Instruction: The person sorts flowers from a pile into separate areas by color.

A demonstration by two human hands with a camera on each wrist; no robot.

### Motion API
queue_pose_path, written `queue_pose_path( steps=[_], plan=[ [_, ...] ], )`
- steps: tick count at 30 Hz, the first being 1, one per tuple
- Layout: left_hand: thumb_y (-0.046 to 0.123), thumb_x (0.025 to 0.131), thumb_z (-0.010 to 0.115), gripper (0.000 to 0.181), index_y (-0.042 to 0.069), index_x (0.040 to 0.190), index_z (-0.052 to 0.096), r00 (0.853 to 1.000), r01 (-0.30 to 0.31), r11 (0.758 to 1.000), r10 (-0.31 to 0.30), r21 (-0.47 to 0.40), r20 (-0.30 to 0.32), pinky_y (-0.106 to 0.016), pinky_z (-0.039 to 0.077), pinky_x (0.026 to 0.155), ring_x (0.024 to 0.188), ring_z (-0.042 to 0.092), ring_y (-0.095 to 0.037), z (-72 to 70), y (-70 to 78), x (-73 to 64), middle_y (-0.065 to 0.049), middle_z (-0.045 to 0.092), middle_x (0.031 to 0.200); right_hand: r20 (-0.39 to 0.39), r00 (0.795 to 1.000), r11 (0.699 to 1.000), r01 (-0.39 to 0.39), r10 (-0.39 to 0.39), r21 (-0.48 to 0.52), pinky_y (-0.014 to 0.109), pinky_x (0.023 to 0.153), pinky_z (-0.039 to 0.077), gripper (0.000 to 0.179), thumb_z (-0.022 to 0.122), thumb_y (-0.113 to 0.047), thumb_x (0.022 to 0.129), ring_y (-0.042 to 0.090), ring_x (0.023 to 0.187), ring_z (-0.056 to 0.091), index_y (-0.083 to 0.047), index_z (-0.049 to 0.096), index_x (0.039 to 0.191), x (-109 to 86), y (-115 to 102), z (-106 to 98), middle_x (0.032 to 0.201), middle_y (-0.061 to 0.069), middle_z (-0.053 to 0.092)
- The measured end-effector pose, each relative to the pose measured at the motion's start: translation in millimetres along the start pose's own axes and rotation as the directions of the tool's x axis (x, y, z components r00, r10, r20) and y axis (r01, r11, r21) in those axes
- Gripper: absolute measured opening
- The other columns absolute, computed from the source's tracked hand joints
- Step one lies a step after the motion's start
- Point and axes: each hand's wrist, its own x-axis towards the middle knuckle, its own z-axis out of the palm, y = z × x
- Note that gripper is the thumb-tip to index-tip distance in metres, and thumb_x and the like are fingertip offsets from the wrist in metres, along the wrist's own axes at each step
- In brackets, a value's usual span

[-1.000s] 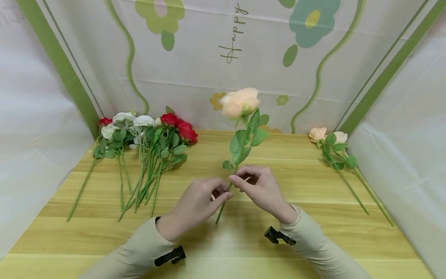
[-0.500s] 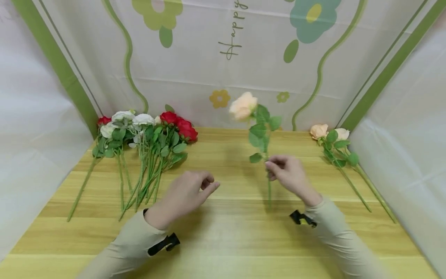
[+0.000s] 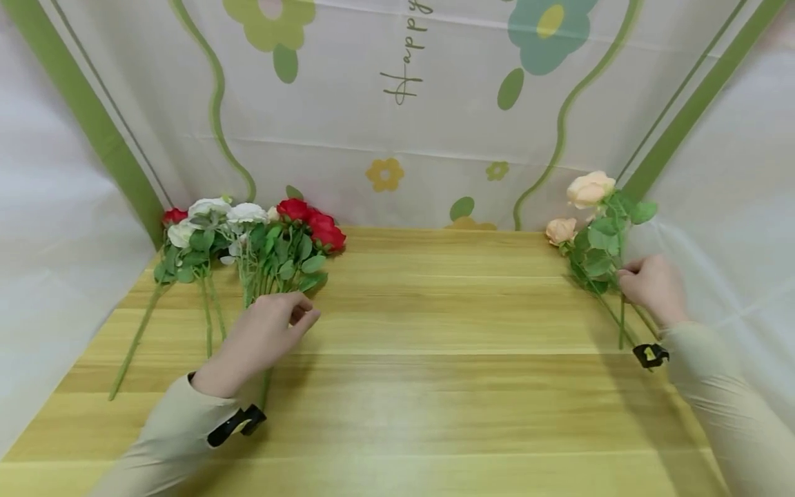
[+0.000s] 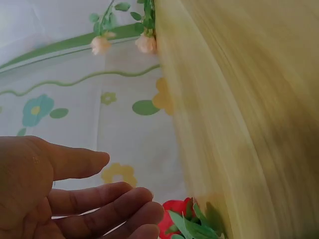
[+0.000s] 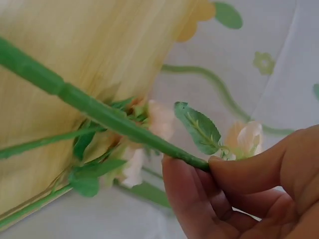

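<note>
A peach rose stands nearly upright at the table's right side. My right hand pinches its green stem between thumb and fingers, as the right wrist view shows. Behind and below it lie further peach roses, partly covered by the held rose's leaves. My left hand hovers over the stems of the left-hand bunch and hides part of them. Its fingers are loosely bent with nothing between them and the thumb. Beyond it lie white roses and red roses.
The wooden table meets a printed cloth backdrop at its back edge. White cloth walls close in both sides. One stem lies apart at the far left.
My right hand has carried the peach rose from the middle to the right, over the other peach roses. My left hand has let go of the stem and moved left over the bunch.
</note>
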Motion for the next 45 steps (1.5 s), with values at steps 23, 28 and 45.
queue_pose_path(
  steps=[23, 28, 45],
  plan=[
    [0.029, 0.1, 0.061, 0.024, 0.013, 0.082, 0.064, 1.0, 0.014, 1.0, -0.013, 0.015, -0.028, -0.03, 0.032, 0.043, 0.048, 0.04, -0.011, -6.9, -14.8, -0.5, 0.004, 0.046, 0.058, 0.194, 0.953, 0.957, -0.187, 0.231, -0.221, 0.064, 0.061, 0.044, 0.032, 0.057, -0.011, 0.078, 0.053, 0.089, 0.049, 0.012, 0.051, 0.099, 48.9, 58.8, 21.0, 0.102, 0.038, 0.049],
    [0.028, 0.1, 0.06, 0.022, 0.012, 0.085, 0.066, 0.998, 0.053, 0.999, -0.053, -0.003, -0.022, -0.03, 0.032, 0.042, 0.047, 0.04, -0.012, -9.2, -16.9, -0.2, 0.003, 0.047, 0.058, 0.163, 0.969, 0.965, -0.146, 0.184, -0.217, 0.052, 0.051, 0.043, 0.029, 0.056, -0.014, 0.08, 0.046, 0.079, 0.052, 0.009, 0.055, 0.098, 41.8, 47.4, 23.0, 0.096, 0.035, 0.053],
    [0.029, 0.097, 0.063, 0.049, 0.018, 0.056, 0.037, 0.966, 0.209, 0.974, -0.22, 0.089, 0.137, -0.026, 0.02, 0.043, 0.044, 0.023, -0.01, -22.6, -32.2, -5.9, 0.006, 0.023, 0.05, 0.125, 0.99, 0.971, 0.033, -0.064, 0.237, 0.029, 0.06, 0.055, 0.052, 0.053, -0.042, 0.101, 0.022, 0.075, 0.068, 0.006, 0.065, 0.115, -5.7, -97.4, 31.7, 0.097, 0.021, 0.069]
  ],
)
